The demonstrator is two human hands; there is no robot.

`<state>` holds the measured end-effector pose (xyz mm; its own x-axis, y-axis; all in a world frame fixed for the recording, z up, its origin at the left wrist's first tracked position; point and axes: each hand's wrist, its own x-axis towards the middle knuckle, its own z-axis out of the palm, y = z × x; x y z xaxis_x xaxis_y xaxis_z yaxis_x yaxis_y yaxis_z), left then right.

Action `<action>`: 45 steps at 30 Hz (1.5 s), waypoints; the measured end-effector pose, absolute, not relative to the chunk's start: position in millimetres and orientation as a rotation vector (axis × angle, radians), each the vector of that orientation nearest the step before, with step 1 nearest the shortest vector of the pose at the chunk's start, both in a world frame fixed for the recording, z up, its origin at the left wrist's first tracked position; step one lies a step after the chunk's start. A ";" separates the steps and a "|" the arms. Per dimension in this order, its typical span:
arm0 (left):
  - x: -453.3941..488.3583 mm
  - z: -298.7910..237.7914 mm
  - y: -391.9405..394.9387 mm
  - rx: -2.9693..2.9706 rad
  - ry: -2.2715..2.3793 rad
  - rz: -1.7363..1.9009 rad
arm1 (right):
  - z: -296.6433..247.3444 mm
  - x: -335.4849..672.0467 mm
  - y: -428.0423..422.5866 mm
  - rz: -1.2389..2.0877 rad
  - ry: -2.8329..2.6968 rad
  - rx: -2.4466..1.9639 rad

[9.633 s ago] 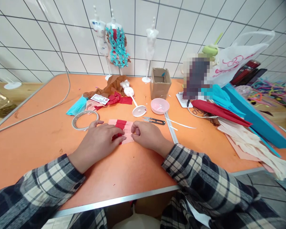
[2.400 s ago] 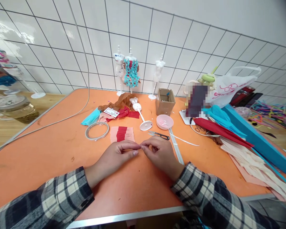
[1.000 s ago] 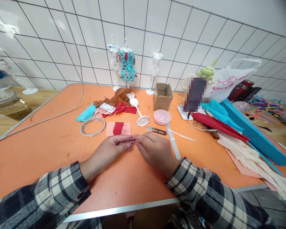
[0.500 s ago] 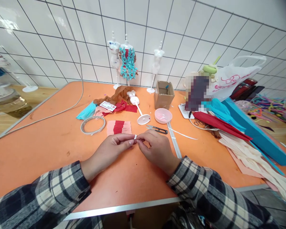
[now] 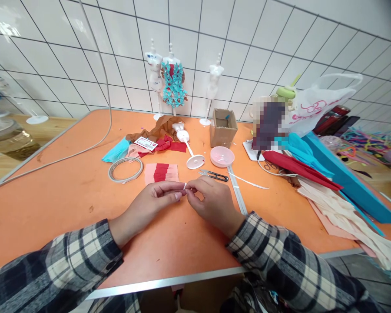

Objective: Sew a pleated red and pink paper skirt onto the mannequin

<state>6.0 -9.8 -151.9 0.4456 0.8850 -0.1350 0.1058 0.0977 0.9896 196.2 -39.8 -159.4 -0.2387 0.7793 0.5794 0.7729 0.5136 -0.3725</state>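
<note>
My left hand [image 5: 153, 203] and my right hand [image 5: 209, 201] meet fingertip to fingertip over the orange table [image 5: 52, 200]. Both pinch a tiny white strip [image 5: 184, 186] between thumb and forefinger. Just beyond the hands lies a pink crepe paper piece with a red band [image 5: 161, 173]. A tape ring [image 5: 125, 169] lies to its left. Small black thread snips [image 5: 214, 174] rest to the right of the paper, near my right hand.
A fallen white mannequin stand [image 5: 188, 148], a pink bowl [image 5: 222, 156] and a cardboard box [image 5: 223, 121] sit further back. Three small dress forms [image 5: 173, 82] stand by the tiled wall. Stacked crepe paper [image 5: 326, 174] fills the right side. A white cable [image 5: 84, 148] crosses the left.
Earlier both hands pressed on the pink and red paper; they have since drawn back toward me. Over the last second they have been pinching the small white strip, with only slight finger movement.
</note>
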 end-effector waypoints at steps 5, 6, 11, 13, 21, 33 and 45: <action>14.3 -149.5 -11.6 1.362 1.052 0.756 | -157.6 193.7 -39.6 0.048 -1.991 -1.310; 15.6 -149.2 -11.9 1.362 1.049 0.755 | -157.3 193.4 -39.4 0.065 -1.981 -1.315; 17.9 -149.3 -12.7 1.377 1.070 0.770 | -156.5 192.5 -38.2 0.241 -1.921 -1.327; 17.9 -149.1 -12.4 1.386 1.103 0.774 | -156.2 192.5 -37.4 0.349 -1.851 -1.309; 19.3 -147.4 -12.7 1.442 1.110 0.710 | -153.0 195.0 -31.8 0.859 -1.498 -1.260; 17.7 -162.0 -11.7 1.553 0.984 0.646 | -129.3 242.4 29.7 0.641 -1.165 -1.122; 17.7 -163.3 -12.8 1.521 0.990 0.593 | -112.3 313.5 125.6 -0.212 -1.462 -1.675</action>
